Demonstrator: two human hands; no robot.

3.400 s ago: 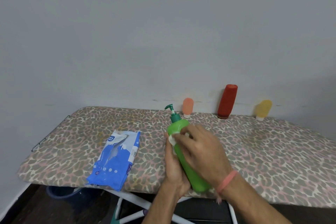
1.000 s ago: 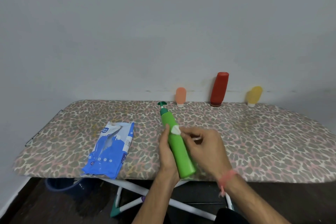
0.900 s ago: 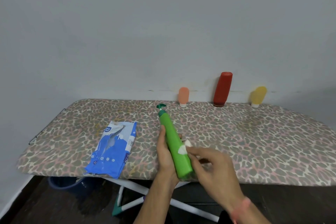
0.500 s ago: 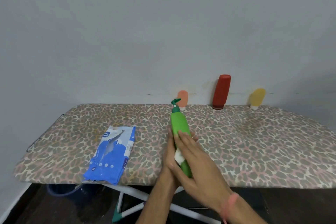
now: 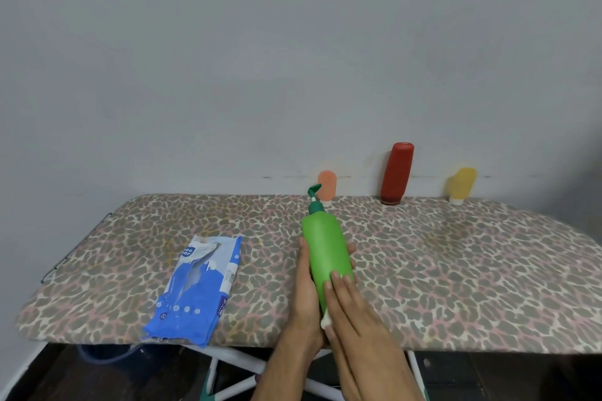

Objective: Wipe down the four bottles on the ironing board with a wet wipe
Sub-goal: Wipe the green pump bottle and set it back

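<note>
Wiping green bottle (image 5: 325, 247) mid-frame: left hand (image 5: 304, 296) gripping it, right hand (image 5: 353, 312) fingers flat pressing wet wipe (image 5: 326, 322). Next, probably turning it.

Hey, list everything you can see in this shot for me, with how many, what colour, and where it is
green pump bottle: one, bright green with a darker green pump, held over the near middle of the board
orange bottle: one, pale orange, cap down at the far edge by the wall
red bottle: one, red, cap down at the far edge, right of the orange one
yellow bottle: one, yellow, cap down and tilted, far right by the wall
wet wipe: one, white, pressed on the green bottle's lower part, mostly hidden
wipes packet: one, blue and white, lying on the board's left
ironing board: one, leopard-print cover, white legs
left hand: one, grips the green bottle
right hand: one, fingers straight, presses the wipe
</note>
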